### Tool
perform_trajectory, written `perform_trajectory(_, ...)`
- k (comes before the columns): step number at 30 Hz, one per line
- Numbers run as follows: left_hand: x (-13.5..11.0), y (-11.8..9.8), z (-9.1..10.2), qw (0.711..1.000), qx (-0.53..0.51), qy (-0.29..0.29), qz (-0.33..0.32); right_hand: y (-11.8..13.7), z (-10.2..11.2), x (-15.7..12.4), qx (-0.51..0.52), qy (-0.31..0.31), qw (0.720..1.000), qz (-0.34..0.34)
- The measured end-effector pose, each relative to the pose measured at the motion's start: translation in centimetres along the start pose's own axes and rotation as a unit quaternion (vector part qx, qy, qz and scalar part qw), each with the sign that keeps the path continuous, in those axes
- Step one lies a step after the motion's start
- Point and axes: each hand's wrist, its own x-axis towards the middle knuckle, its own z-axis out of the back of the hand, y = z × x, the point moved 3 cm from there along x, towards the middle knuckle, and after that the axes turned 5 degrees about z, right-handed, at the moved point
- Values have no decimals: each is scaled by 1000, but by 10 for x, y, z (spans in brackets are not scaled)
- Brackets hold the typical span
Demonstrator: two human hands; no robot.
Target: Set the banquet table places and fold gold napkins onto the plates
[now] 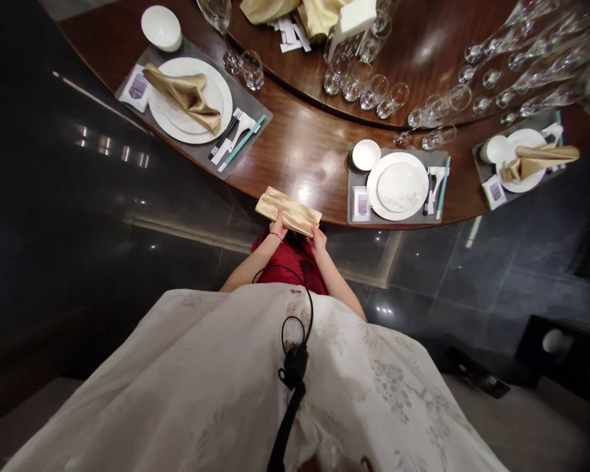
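White top and black cord up close, gold napkin pinched between left hand and right hand at the table edge
Thumbs on top, grip nearly closed, fingers underneath hard to see: left along the near side, right by the corner. Looks slippery, so could easily lose its folds with one loose pinch, or slide to the floor. As for containers: nothing visible in the bowl by the middle plate, just a small plate stacked on that one, no drink showing in the glasses. Can't make out the white stuff in the patterned holder, tbh.
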Motion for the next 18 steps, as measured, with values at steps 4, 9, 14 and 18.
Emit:
perform_trajectory(4, -12, -12, 8, 999, 17, -16, -39, -3, 31, -22, 7, 86, 995, -46)
perform_trajectory(9, -40, -30, -4, 978, 107, 177, 26, 0, 50, -43, 17, 156, 986, -58)
perform_trajectory(14, -103, -17, -16, 942, 153, 299, 14, 19, 35, -54, 34, 161, 985, -52)
perform_trajectory(18, -147, 9, -11, 921, 212, 323, 52, 49, 20, -63, 75, 197, 976, -58)
